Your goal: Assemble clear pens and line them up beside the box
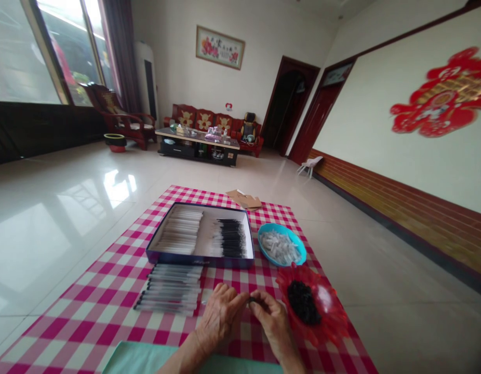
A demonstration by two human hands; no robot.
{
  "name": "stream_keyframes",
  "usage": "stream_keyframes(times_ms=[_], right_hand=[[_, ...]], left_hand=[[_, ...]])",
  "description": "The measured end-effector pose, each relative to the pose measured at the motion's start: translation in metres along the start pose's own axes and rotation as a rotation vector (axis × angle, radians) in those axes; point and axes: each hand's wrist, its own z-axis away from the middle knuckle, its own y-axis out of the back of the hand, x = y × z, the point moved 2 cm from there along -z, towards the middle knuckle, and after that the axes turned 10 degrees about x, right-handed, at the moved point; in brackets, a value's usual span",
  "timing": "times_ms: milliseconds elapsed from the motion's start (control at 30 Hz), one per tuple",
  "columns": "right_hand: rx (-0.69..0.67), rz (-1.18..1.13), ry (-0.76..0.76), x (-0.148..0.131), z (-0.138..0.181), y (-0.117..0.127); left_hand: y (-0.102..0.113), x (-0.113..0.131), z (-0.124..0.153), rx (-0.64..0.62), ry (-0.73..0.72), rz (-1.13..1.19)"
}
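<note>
Framed picture (220,48); sofa (214,117); pale chair (312,161), seemingly plastic.

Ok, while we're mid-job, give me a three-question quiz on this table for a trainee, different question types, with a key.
1. True or false: in the picture, the red bowl stands to the right of the right hand.

2. Multiple choice: what does the turquoise bowl hold?
A) brown card
B) whitish pieces
C) black sticks

3. Fill in: as seen in the picture, the row of thin dark rods lies in the ____ half of the open box.

Key: 1. True. 2. B. 3. Right.
</note>
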Motion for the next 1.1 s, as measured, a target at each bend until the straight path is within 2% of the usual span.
stream_keyframes(times_ms=[267,633,833,967,1100], right_hand=[[-0.015,0.063,0.050,-0.001,0.002,0.001],[-0.003,0.196,0.222,-0.004,0.003,0.000],[-0.070,0.302,0.266,-0.007,0.004,0.003],[-0.009,0.403,0.342,-0.012,0.006,-0.002],[0.080,0.373,0.307,-0.009,0.007,-0.008]], left_hand=[[-0.004,-0.003,-0.001,0.025,0.024,0.011],[-0.003,-0.001,-0.001,0.015,0.012,0.004],[-0.001,0.002,-0.001,0.018,-0.018,-0.003],[-0.001,0.004,-0.001,0.001,-0.031,0.003],[-0.002,0.004,0.000,0.004,-0.028,0.001]])
